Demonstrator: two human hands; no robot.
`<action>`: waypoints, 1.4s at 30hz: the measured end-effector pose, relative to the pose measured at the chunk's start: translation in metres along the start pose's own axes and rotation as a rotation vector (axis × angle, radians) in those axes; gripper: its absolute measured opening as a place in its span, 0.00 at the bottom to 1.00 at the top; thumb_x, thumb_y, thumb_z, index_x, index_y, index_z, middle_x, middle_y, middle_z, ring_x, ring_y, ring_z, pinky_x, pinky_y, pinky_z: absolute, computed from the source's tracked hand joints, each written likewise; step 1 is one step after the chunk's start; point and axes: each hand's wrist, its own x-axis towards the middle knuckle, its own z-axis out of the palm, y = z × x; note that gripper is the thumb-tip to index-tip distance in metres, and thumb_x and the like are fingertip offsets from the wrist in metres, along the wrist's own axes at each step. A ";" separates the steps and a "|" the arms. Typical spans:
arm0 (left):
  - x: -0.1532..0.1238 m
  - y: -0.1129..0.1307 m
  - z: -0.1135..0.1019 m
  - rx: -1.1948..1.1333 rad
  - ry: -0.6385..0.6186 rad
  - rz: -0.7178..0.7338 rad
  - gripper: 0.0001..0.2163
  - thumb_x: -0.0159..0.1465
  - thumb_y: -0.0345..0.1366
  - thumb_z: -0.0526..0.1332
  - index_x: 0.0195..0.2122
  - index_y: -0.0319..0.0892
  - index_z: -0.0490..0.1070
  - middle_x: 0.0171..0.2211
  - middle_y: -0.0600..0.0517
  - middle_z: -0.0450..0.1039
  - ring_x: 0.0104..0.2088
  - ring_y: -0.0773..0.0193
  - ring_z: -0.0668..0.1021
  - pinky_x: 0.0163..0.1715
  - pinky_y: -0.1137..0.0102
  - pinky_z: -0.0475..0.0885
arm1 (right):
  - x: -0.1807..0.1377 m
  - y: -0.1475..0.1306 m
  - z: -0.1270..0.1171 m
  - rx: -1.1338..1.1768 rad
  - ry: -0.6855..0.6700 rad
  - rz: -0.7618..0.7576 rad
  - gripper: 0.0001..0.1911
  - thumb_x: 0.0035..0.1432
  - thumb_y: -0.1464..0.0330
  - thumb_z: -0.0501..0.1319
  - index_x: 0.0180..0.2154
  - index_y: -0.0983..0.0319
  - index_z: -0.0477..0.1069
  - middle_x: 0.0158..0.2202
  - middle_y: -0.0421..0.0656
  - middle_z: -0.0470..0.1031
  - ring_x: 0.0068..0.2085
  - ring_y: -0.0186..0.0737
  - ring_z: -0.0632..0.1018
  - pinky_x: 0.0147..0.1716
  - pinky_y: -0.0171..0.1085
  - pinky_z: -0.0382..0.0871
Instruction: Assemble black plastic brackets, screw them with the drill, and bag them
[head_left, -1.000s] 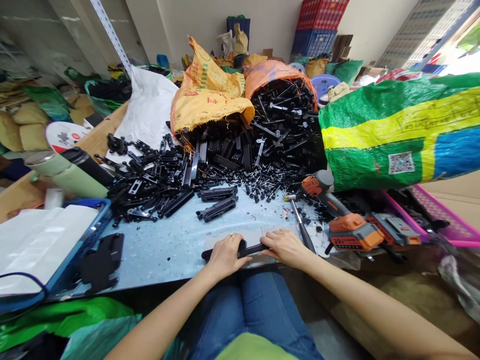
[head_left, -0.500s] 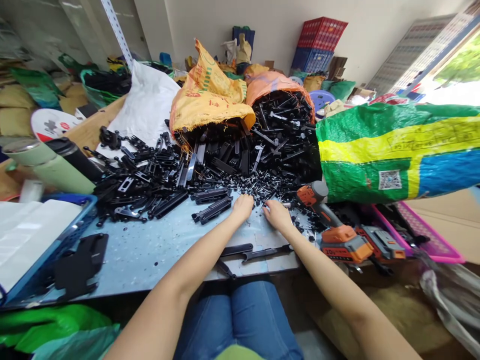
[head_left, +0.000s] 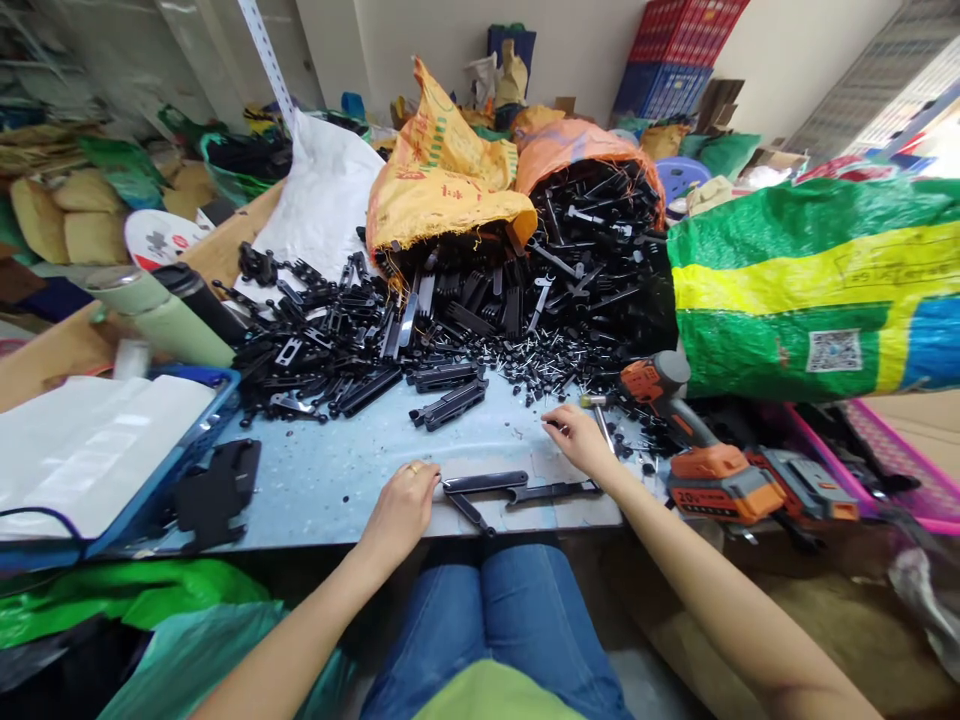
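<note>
My left hand (head_left: 405, 502) is at the near edge of the bench, fingers pinched at the left end of a flat black bar (head_left: 487, 483); a small shiny bit, perhaps a screw, shows at the fingertips. A second black bar (head_left: 471, 514) slants out from under that end. To the right lies a black part with a forked end (head_left: 553, 492). My right hand (head_left: 579, 442) hovers above the bench with thumb and fingers closed on a small black piece (head_left: 553, 424), too small to name. Beyond it is a pile of loose screws and small black parts (head_left: 536, 365).
An orange and grey cordless drill (head_left: 675, 430) lies on the right. Behind, black parts (head_left: 322, 340) spill from a yellow sack (head_left: 450, 205) and an orange sack (head_left: 585, 150). Stacked black bars (head_left: 450, 402) lie mid-bench. A green bottle (head_left: 169, 320) and blue basket (head_left: 195, 440) stand left.
Both hands have left the screw pile. My left hand came back toward me and left to the black bar's end; my right hand drew back slightly with a small black piece. The view shifted.
</note>
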 end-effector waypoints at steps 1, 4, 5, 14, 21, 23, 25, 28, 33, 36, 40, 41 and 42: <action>0.002 0.004 0.000 0.036 -0.024 0.034 0.09 0.64 0.27 0.50 0.42 0.39 0.68 0.34 0.47 0.70 0.37 0.59 0.73 0.37 0.64 0.71 | -0.003 -0.008 -0.003 0.027 0.017 -0.035 0.10 0.59 0.67 0.53 0.38 0.60 0.71 0.37 0.45 0.70 0.37 0.39 0.73 0.38 0.37 0.66; 0.006 0.012 0.004 0.136 -0.079 0.143 0.11 0.63 0.24 0.49 0.41 0.38 0.68 0.31 0.48 0.70 0.35 0.59 0.72 0.36 0.63 0.72 | -0.012 -0.031 -0.008 0.052 0.003 -0.082 0.10 0.61 0.65 0.52 0.38 0.60 0.70 0.34 0.44 0.72 0.36 0.39 0.73 0.37 0.36 0.66; 0.006 0.012 0.007 0.162 -0.068 0.162 0.11 0.63 0.24 0.49 0.42 0.38 0.68 0.30 0.48 0.70 0.34 0.59 0.72 0.36 0.63 0.72 | -0.015 -0.037 -0.008 0.052 -0.026 -0.084 0.10 0.62 0.64 0.52 0.37 0.60 0.69 0.32 0.43 0.72 0.34 0.38 0.74 0.35 0.35 0.65; -0.007 -0.005 0.037 0.144 0.113 0.342 0.13 0.64 0.23 0.48 0.47 0.34 0.66 0.36 0.43 0.74 0.39 0.60 0.75 0.43 0.62 0.71 | -0.040 -0.055 0.008 -0.159 -0.153 -0.238 0.13 0.65 0.63 0.48 0.34 0.62 0.67 0.30 0.44 0.71 0.32 0.38 0.73 0.31 0.35 0.64; -0.011 0.017 0.038 0.240 0.117 0.245 0.15 0.65 0.32 0.51 0.52 0.38 0.63 0.49 0.41 0.69 0.53 0.50 0.68 0.52 0.50 0.59 | -0.056 -0.046 0.020 -0.062 -0.110 -0.431 0.12 0.64 0.66 0.48 0.40 0.60 0.70 0.38 0.47 0.74 0.38 0.41 0.74 0.37 0.39 0.67; -0.005 0.026 0.045 0.245 0.040 0.303 0.17 0.65 0.35 0.51 0.54 0.36 0.62 0.52 0.40 0.67 0.53 0.50 0.68 0.52 0.52 0.59 | -0.063 -0.038 0.019 -0.020 -0.117 -0.419 0.14 0.63 0.64 0.51 0.48 0.59 0.66 0.45 0.48 0.72 0.43 0.42 0.73 0.41 0.42 0.66; 0.008 0.034 0.053 0.254 -0.051 0.329 0.19 0.65 0.39 0.51 0.55 0.35 0.61 0.50 0.39 0.68 0.48 0.51 0.71 0.47 0.56 0.64 | -0.067 -0.027 0.017 -0.090 -0.139 -0.370 0.21 0.60 0.57 0.54 0.51 0.60 0.64 0.48 0.50 0.70 0.46 0.45 0.72 0.42 0.43 0.66; 0.031 0.040 0.060 0.264 -0.120 0.255 0.20 0.64 0.43 0.52 0.49 0.32 0.66 0.39 0.39 0.73 0.38 0.52 0.74 0.35 0.61 0.67 | -0.065 -0.015 0.008 -0.299 -0.159 -0.230 0.26 0.54 0.48 0.55 0.40 0.64 0.71 0.37 0.52 0.73 0.38 0.47 0.74 0.34 0.41 0.65; 0.039 0.050 0.031 0.041 -0.075 0.171 0.22 0.66 0.46 0.44 0.26 0.38 0.69 0.23 0.45 0.71 0.26 0.59 0.73 0.25 0.67 0.64 | -0.054 -0.035 -0.032 -0.155 -0.231 -0.344 0.28 0.61 0.49 0.44 0.22 0.61 0.66 0.22 0.45 0.68 0.24 0.38 0.70 0.25 0.35 0.57; 0.020 0.070 -0.005 -0.375 0.035 0.264 0.26 0.67 0.46 0.36 0.23 0.41 0.66 0.19 0.49 0.67 0.21 0.65 0.70 0.23 0.69 0.62 | -0.055 -0.072 -0.054 0.331 -0.301 -0.486 0.30 0.63 0.52 0.36 0.20 0.60 0.63 0.17 0.42 0.63 0.22 0.36 0.67 0.24 0.36 0.57; 0.001 0.101 -0.024 -0.741 0.210 0.172 0.26 0.67 0.46 0.35 0.22 0.43 0.64 0.15 0.51 0.62 0.18 0.66 0.67 0.21 0.69 0.62 | -0.061 -0.121 -0.020 0.849 -0.160 -0.356 0.27 0.62 0.51 0.38 0.25 0.58 0.64 0.18 0.41 0.63 0.21 0.38 0.67 0.23 0.38 0.60; -0.001 0.105 -0.020 -0.770 0.290 0.141 0.25 0.67 0.46 0.35 0.23 0.43 0.65 0.16 0.51 0.63 0.19 0.65 0.68 0.21 0.68 0.63 | -0.061 -0.130 0.000 0.928 -0.055 -0.299 0.26 0.61 0.50 0.37 0.30 0.57 0.65 0.22 0.43 0.66 0.24 0.40 0.69 0.25 0.39 0.63; -0.001 0.106 -0.014 -0.776 0.371 0.132 0.25 0.67 0.46 0.35 0.26 0.44 0.67 0.18 0.50 0.66 0.21 0.64 0.70 0.23 0.67 0.65 | -0.059 -0.136 0.021 0.984 0.088 -0.260 0.26 0.60 0.49 0.35 0.38 0.56 0.64 0.29 0.46 0.69 0.29 0.43 0.72 0.29 0.42 0.66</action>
